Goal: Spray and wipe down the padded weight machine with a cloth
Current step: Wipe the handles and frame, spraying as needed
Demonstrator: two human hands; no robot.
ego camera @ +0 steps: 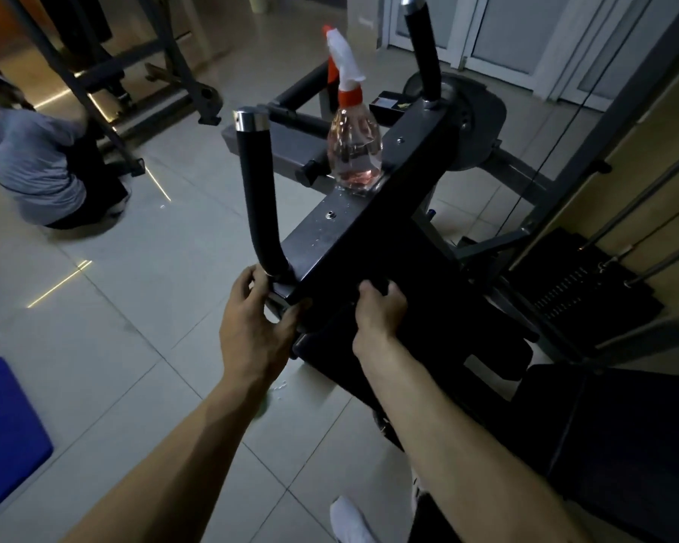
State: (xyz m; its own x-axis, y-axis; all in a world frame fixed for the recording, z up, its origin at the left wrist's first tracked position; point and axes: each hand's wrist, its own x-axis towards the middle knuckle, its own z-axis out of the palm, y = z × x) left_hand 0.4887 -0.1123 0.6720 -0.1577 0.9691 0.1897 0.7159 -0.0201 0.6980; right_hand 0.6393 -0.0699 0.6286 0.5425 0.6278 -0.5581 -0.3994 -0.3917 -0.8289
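Left hand (251, 319), right hand (377, 311) grip wet black bar (353, 233) | clear bottle (355, 150) upright atop

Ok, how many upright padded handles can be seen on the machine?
2. The near handle rises from the machine's left corner, its base gripped by the left hand; the far handle stands at the far end, behind the spray bottle. Others may be hidden.

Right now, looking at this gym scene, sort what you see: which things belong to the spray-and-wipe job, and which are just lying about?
Job: spray bottle, standing on the weight machine; left hand and right hand at its near end. Cloth: cannot tell.
Lying about: blue mat on the floor; second frame beyond; crouching person.
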